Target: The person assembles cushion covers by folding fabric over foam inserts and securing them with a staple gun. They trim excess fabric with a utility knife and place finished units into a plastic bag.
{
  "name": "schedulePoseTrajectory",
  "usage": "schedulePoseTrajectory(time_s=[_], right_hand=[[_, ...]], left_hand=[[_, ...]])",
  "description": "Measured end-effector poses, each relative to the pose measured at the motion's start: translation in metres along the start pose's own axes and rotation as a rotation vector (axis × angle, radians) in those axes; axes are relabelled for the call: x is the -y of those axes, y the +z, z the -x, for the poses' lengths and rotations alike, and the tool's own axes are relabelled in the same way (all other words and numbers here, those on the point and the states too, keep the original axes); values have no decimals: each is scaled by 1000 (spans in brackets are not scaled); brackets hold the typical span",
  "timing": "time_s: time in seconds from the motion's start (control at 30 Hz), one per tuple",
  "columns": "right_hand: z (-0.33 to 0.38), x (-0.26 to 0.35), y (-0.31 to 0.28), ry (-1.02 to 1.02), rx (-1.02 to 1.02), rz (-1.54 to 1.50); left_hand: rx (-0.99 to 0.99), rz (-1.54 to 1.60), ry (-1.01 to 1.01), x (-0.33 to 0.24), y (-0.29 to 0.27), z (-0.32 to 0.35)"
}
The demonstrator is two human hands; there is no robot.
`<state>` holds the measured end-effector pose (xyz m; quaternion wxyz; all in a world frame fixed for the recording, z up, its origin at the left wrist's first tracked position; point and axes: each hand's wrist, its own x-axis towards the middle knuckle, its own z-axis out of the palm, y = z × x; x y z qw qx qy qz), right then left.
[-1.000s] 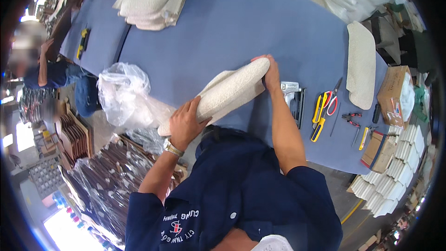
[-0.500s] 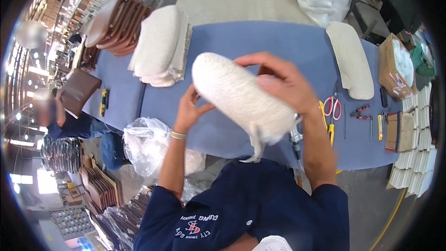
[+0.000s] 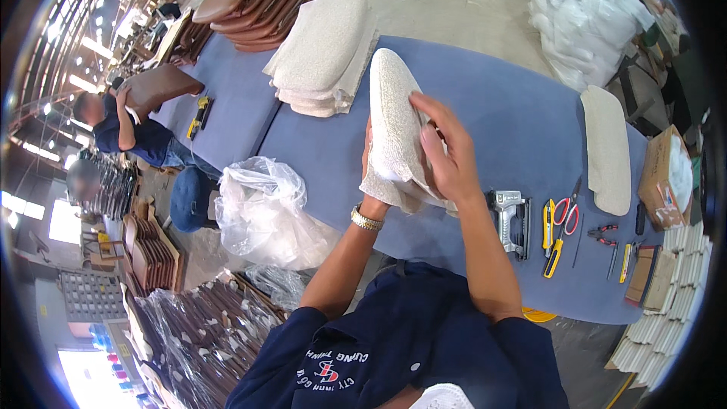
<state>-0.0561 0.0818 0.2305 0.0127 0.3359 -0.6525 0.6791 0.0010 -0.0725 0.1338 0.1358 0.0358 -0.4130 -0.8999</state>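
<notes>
A cream textured fabric cushion is held up on end over the blue table, its rounded end pointing away from me. White padding shows at its near end, where loose fabric flaps hang. My left hand grips it from the left and below. Most of that hand is hidden by the cushion and a flap; a few fingers show along the left edge. My right hand is closed on the right side, fingertips pressing the fabric edge and thumb bent in. Another flat cream piece lies at the table's right.
Cream covers are stacked at the far left, near brown cushions. To the right lie a staple gun, scissors, pliers and cutters. A plastic bag stands left. A co-worker handles a brown cushion.
The cushion has turned from slanting across to nearly upright, and its open end now faces me. My left hand has moved beneath it. The staple gun has come into fuller view.
</notes>
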Motion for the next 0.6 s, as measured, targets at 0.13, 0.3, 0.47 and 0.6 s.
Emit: schedulePoseTrajectory(time_s=[0.13, 0.3, 0.47, 0.6], right_hand=[[37, -15, -7, -169, 126, 158], [55, -38, -10, -157, 151, 256], [78, -42, -13, -222, 159, 193], [108, -39, -9, -172, 102, 164]], left_hand=[[125, 309, -6, 6, -11, 5], [-16, 135, -18, 13, -11, 7], [-117, -28, 39, 7, -2, 29], [48, -428, 258, -42, 60, 43]])
